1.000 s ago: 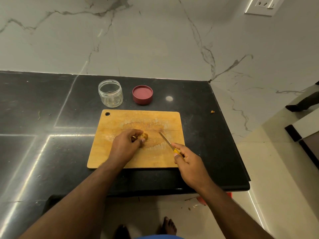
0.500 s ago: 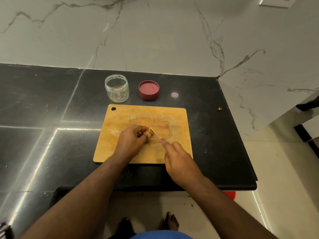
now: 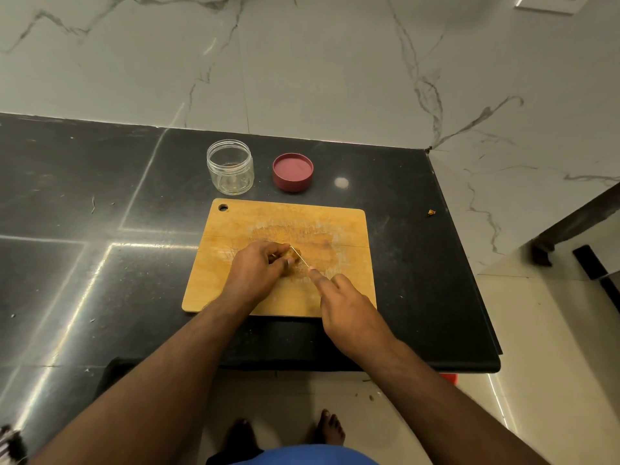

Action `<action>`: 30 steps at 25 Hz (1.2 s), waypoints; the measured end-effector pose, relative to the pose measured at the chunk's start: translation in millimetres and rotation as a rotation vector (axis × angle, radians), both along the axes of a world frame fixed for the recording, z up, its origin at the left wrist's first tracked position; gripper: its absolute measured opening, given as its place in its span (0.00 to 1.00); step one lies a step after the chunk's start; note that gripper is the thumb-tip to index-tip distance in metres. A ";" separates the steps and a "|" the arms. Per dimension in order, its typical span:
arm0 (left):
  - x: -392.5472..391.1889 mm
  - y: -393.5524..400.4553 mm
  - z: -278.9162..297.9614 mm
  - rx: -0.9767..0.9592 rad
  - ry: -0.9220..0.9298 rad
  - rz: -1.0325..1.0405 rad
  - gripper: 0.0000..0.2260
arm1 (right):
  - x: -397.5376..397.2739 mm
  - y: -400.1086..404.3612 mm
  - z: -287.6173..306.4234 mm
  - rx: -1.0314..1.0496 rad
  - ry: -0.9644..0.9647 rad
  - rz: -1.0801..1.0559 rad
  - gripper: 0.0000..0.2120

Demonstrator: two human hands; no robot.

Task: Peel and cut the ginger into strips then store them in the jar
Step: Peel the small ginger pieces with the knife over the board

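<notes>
1. The ginger [image 3: 296, 256] lay near the middle of the wooden cutting board [image 3: 339, 226], on the board's pale, worn patch; only a small yellowish part of it showed, the rest hidden under the fingers; whether it was peeled could not be told.
2. Left hand [image 3: 256, 271]: its grip was curled over the ginger from the left, fingertips and thumb pinching the piece against the board.
3. Right hand [image 3: 349, 315]: its grip was wrapped round the handle of the knife [image 3: 299, 256], forefinger stretched forward along the spine; the handle itself was hidden inside the hand.
4. The thin blade ran up and to the left from the forefinger tip; its tip met the ginger just beside the left thumb; how deep it sat could not be told.
5. The board lay flat on the black bench [image 3: 100, 213], its hanging hole at the far left corner, its near edge close to the bench's front edge.
6. Beyond the board, near its far left corner, stood the clear jar [image 3: 230, 167], upright and open; no strips showed inside.
7. The dark red lid [image 3: 293, 171] lay just to the right of the jar, apart from it, hollow side up.
8. A small brown scrap [image 3: 431, 212] lay near the bench's right edge, well apart from the board.
9. Bare feet [image 3: 330, 429] showed on the pale floor below the bench's front edge.
</notes>
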State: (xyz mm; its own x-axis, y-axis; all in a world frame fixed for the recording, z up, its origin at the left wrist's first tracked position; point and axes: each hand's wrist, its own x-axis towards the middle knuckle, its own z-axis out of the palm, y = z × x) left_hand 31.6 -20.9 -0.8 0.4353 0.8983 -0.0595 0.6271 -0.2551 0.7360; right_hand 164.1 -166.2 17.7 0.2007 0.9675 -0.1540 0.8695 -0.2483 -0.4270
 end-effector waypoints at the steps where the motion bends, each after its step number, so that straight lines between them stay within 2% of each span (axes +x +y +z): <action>1: 0.3 0.1 0.2 0.001 0.000 -0.001 0.16 | 0.1 0.0 1.0 -0.010 -0.017 0.009 0.26; 6: 1.3 0.0 2.2 0.000 0.009 0.017 0.16 | 3.3 -1.1 6.0 -0.101 -0.274 0.080 0.31; 8: 0.8 0.2 3.5 -0.030 0.005 0.020 0.16 | 9.6 -1.9 5.2 -0.061 -0.281 0.074 0.30; 9: 0.3 0.1 4.3 -0.057 0.000 0.017 0.16 | 11.9 -5.7 6.0 0.039 -0.220 0.058 0.28; 10: -0.2 0.4 6.1 -0.083 -0.007 0.015 0.16 | 12.9 -9.7 9.0 0.153 -0.112 0.021 0.27; 12: -0.9 0.1 12.5 -0.131 -0.059 0.017 0.14 | 15.4 -12.0 19.5 0.302 0.284 -0.181 0.24; 14: 1.3 -3.2 22.7 -0.231 -0.204 0.027 0.11 | 18.2 -12.6 35.1 0.261 0.854 -0.468 0.21; 15: 3.3 -6.7 30.0 -0.319 -0.309 0.035 0.11 | 19.5 -13.1 41.1 0.223 1.069 -0.567 0.21; 16: 5.3 -11.2 38.6 -0.430 -0.419 0.038 0.11 | 20.4 -14.4 46.3 0.204 1.165 -0.608 0.20; 18: 7.8 -20.6 55.6 -0.622 -0.620 0.032 0.13 | 20.3 -19.5 55.0 0.229 1.189 -0.567 0.19; 21: 11.9 -31.4 75.6 -0.784 -0.799 0.016 0.14 | 17.5 -26.9 65.0 0.290 1.176 -0.463 0.17; 30: 32.4 -53.8 97.2 -0.895 -0.921 0.052 0.13 | 31.1 -42.5 79.3 0.331 1.126 -0.372 0.19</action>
